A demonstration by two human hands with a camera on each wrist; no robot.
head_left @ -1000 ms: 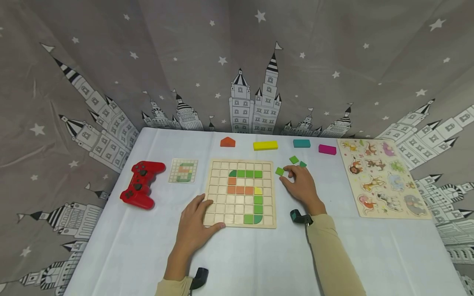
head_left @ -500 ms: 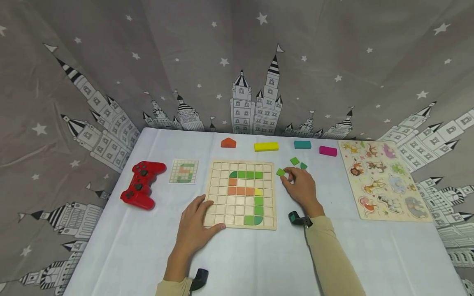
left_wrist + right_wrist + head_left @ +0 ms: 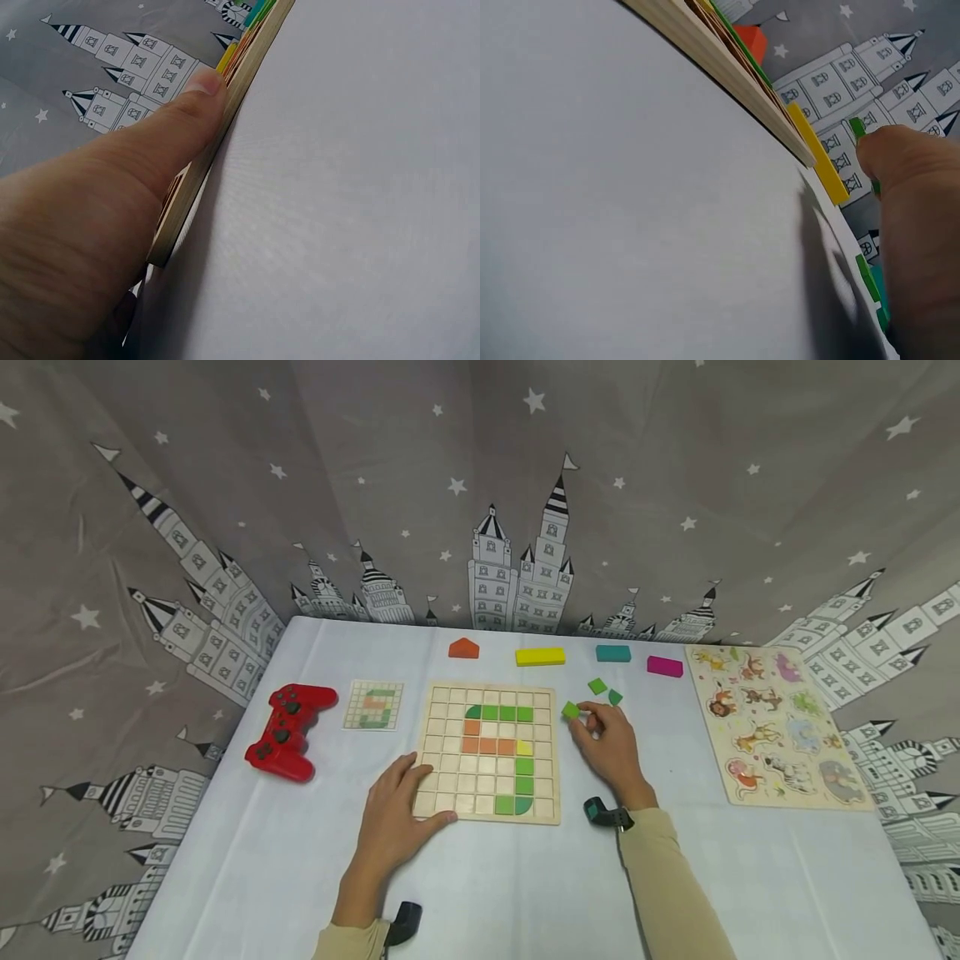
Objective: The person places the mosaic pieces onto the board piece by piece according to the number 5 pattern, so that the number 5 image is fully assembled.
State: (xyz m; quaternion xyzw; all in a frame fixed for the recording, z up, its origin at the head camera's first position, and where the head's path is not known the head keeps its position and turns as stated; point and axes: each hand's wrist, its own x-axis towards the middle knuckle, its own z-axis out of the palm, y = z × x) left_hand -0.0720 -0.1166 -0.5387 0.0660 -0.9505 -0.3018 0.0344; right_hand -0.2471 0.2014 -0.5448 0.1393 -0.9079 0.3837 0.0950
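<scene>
A white-clothed table (image 3: 525, 877) fills the lower view, backed by a grey curtain (image 3: 480, 485) printed with castles and stars. At its right edge lies an animal puzzle board (image 3: 776, 727); a red game controller (image 3: 288, 732) sits at the left.

In the middle lies the wooden grid board (image 3: 487, 753), partly filled with green, orange and yellow tiles in a curving figure that seems to follow the small pattern card (image 3: 372, 705) just to its left, probably kept there for easy reference. Beyond the board stand four blocks in a row: orange house-shaped block (image 3: 463, 648), yellow bar (image 3: 540, 656), teal block (image 3: 612, 652) and magenta block (image 3: 664, 666).

The left hand (image 3: 397, 814) lies flat over the board's near left corner, fingers straight, thumb pressed along the front edge (the left wrist view shows the thumb (image 3: 180, 120) against the wood), apparently steadying it.

The right hand (image 3: 609, 745) rests just off the board's upper right corner, wrist low on the cloth, its fingers curled and pinching a green square tile (image 3: 572, 711) by its edge, lifted or tilted slightly, close to the board. Two more loose green tiles (image 3: 597, 686) lie just behind the fingers, within easy reach.
</scene>
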